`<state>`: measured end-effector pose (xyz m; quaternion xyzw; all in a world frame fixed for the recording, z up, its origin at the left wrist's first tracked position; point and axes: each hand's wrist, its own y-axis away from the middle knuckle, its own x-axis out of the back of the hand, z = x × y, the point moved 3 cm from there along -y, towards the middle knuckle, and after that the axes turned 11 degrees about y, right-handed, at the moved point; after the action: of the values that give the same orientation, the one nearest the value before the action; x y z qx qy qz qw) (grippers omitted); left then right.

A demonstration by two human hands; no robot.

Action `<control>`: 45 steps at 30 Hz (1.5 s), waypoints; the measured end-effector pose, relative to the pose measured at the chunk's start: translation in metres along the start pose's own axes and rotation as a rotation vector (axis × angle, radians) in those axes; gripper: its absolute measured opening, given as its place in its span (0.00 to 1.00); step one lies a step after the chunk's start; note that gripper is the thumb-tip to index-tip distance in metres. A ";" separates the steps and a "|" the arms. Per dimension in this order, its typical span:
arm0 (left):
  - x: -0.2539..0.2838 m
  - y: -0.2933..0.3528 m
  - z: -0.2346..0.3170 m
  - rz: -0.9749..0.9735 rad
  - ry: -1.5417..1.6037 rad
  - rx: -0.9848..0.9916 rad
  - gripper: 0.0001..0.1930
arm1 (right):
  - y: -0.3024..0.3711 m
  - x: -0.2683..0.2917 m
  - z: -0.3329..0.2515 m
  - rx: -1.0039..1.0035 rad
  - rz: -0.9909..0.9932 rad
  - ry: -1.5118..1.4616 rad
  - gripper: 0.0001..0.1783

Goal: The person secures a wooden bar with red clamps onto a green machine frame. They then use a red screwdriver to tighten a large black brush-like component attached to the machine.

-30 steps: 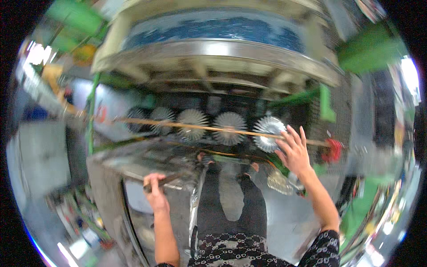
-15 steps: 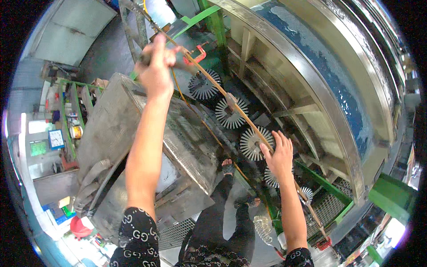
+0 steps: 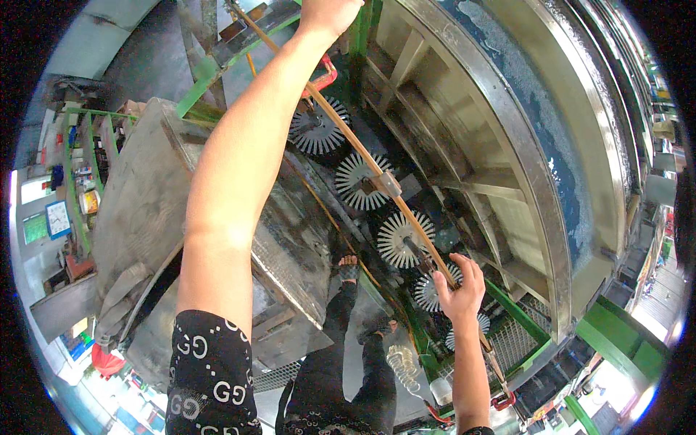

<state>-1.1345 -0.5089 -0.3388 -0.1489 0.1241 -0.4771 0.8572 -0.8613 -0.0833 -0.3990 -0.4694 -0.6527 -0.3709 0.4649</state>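
Observation:
A long thin wooden bar (image 3: 348, 135) runs diagonally from the upper left toward the lower right, above a row of slotted metal discs (image 3: 319, 127). A small grey metal block (image 3: 387, 184) sits on the bar near its middle. My right hand (image 3: 462, 293) is at the lower part of the bar, thumb and fingers apart, with the bar passing beneath it. Stretched far forward, my left hand (image 3: 328, 16) is cut by the top edge, near a red clamp (image 3: 324, 78). Its fingers are mostly out of sight, so whatever it holds is hidden.
To the right stands a large metal tank (image 3: 533, 138) with bluish liquid (image 3: 540, 123) inside. A worn grey metal housing (image 3: 145, 196) fills the left. Green frame bars (image 3: 522, 312) and a coiled clear hose (image 3: 403, 368) lie near my feet.
My left hand has moved forward and right, to the top edge. My right hand sits a little lower in the picture, and the whole view has shifted slightly.

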 end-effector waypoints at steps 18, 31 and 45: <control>0.065 -0.055 -0.063 0.156 0.577 0.573 0.17 | -0.265 -0.098 -0.146 -0.209 -0.521 -1.020 0.28; 0.053 -0.071 -0.062 0.102 -0.197 0.473 0.24 | -0.326 -0.134 -0.243 -0.364 -0.742 -1.108 0.19; 0.026 -0.022 -0.036 -0.252 -0.300 0.213 0.11 | -0.338 -0.148 -0.257 -0.276 -0.620 -0.840 0.18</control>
<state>-1.1511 -0.5476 -0.3655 -0.1411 -0.0758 -0.5635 0.8104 -1.1001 -0.4560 -0.4816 -0.4194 -0.8355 -0.3533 -0.0335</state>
